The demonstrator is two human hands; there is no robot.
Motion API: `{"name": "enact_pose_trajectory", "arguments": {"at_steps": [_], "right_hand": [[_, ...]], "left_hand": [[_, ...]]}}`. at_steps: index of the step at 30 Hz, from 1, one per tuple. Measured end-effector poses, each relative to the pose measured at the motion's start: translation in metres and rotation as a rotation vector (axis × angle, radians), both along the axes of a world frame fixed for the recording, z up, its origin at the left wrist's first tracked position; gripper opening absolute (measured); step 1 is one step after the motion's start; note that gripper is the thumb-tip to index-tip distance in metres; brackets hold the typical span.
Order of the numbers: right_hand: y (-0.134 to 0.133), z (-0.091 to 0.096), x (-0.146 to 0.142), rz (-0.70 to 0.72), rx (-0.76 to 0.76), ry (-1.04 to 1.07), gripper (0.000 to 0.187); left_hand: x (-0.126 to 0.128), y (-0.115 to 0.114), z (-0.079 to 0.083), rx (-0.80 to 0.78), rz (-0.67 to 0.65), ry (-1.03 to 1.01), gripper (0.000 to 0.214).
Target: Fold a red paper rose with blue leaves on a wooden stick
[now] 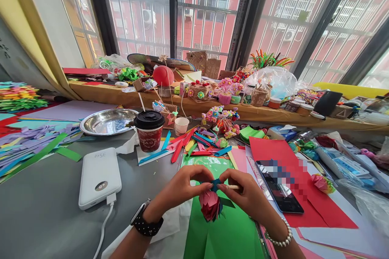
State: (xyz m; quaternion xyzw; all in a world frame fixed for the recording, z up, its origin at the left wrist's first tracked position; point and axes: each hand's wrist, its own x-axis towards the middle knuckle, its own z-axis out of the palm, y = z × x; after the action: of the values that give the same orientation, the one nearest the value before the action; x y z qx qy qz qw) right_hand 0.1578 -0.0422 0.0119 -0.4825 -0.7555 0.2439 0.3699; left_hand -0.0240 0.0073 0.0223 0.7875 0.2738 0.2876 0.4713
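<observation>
Both hands meet over a green paper sheet [225, 234] near the table's front edge. My left hand [182, 188] pinches a small blue paper piece [215, 185] at the top of a red-pink folded paper flower [209, 205], which hangs below the fingers. My right hand [247, 194] pinches the same blue piece and a thin pale stick [233, 187] that pokes out between its fingers. A black watch sits on the left wrist, a pearl bracelet on the right.
A white power bank [99, 176] with a cable lies to the left, a dark phone [279, 188] on red paper to the right. Behind stand a lidded red cup [149, 131], a steel plate [107, 121], loose paper strips [194, 143] and several paper flowers [220, 119].
</observation>
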Motion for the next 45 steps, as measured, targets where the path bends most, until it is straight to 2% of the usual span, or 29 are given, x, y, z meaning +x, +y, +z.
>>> {"name": "enact_pose_trajectory", "arguments": {"at_steps": [4, 10, 14, 22, 28, 32, 39, 45], "right_hand": [[0.000, 0.002, 0.000, -0.003, -0.017, 0.011, 0.009], [0.002, -0.004, -0.001, -0.040, -0.002, 0.004, 0.004], [0.003, -0.007, -0.005, -0.089, 0.114, -0.041, 0.004], [0.008, -0.015, -0.012, -0.160, 0.445, -0.148, 0.005], [0.008, -0.020, -0.014, -0.166, 0.589, -0.150, 0.009], [0.007, -0.019, -0.013, -0.162, 0.603, -0.152, 0.009], [0.006, -0.013, -0.009, -0.111, 0.453, -0.201, 0.016], [0.006, -0.016, -0.009, -0.129, 0.525, -0.199, 0.015]], "left_hand": [[0.000, 0.001, -0.002, -0.063, -0.025, -0.030, 0.013], [0.002, 0.000, -0.002, -0.033, 0.027, -0.029, 0.011], [0.003, 0.000, -0.003, 0.028, 0.081, -0.008, 0.008], [0.007, 0.000, -0.002, 0.072, 0.169, -0.014, 0.008], [0.007, -0.001, -0.002, 0.093, 0.163, -0.061, 0.007], [0.006, 0.001, -0.005, 0.122, 0.161, -0.044, 0.008], [0.006, 0.004, -0.012, 0.228, 0.204, -0.045, 0.008], [0.005, 0.004, -0.013, 0.324, 0.170, -0.038, 0.003]]}}
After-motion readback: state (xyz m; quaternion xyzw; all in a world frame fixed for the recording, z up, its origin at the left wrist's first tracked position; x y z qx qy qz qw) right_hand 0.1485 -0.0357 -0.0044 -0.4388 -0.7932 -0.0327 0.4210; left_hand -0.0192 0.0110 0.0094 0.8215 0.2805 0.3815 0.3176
